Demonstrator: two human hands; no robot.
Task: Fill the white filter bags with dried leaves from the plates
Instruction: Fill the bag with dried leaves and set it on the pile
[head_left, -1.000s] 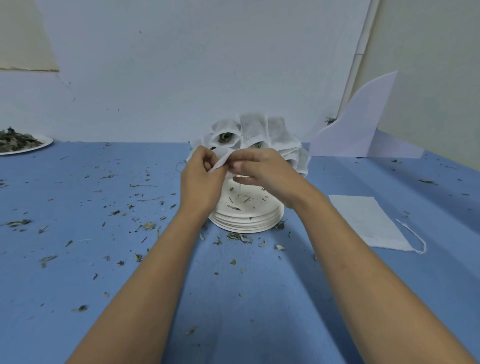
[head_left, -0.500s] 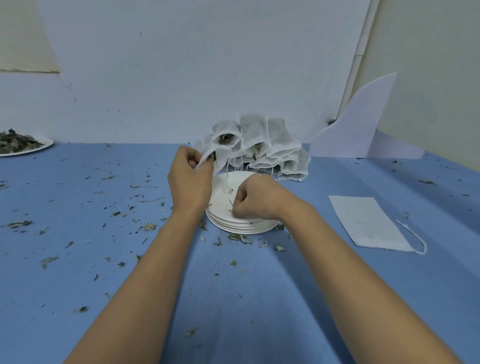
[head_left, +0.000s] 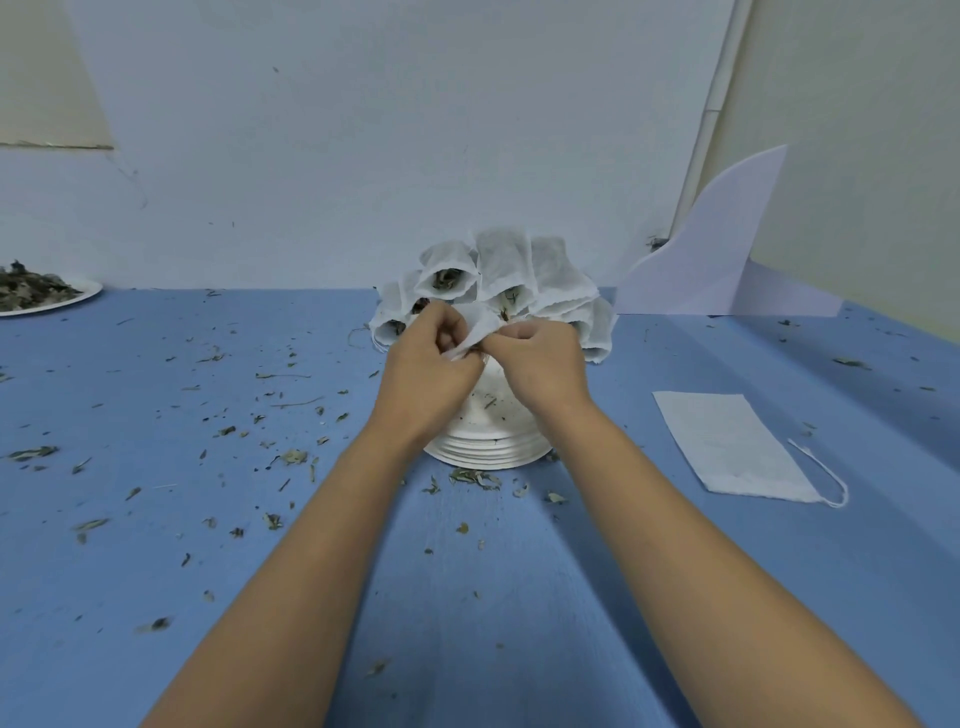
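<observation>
Raised since half a second ago: right hand (head_left: 545, 369), up off the stack of plates (head_left: 488, 452) and back against left hand (head_left: 426, 374), knuckles nearly touching. Between both hands, one white filter bag (head_left: 480, 325), held in the air above the far part of the plates, mouth pinched by curled fingers and thumbs on either side, a fold of fabric standing up between the two fists. Dark leaf bits (head_left: 483, 357) just visible at the right fingertips, by the bag's opening; how much inside, impossible to tell. Directly below, white plates stacked on the blue table (head_left: 208, 597), top one nearly bare, only a few crumbs on it. Behind the hands, against the wall, a heap of filled bags (head_left: 519, 265), mouths open toward the camera, leaves showing in several. Around the foot of the stack, loose leaf scraps (head_left: 472, 475), more scattered across the left half of the table. Off to the right, well apart from the plates, a flat empty bag (head_left: 727, 447) lying on the table, its drawstring (head_left: 826, 480) looped beside the near corner. Far left, at the table's back edge, another plate (head_left: 83, 296) heaped with dried leaves (head_left: 31, 286), partly cut off by the frame. Back right, a curved white board (head_left: 717, 249) standing at the corner of the walls.
</observation>
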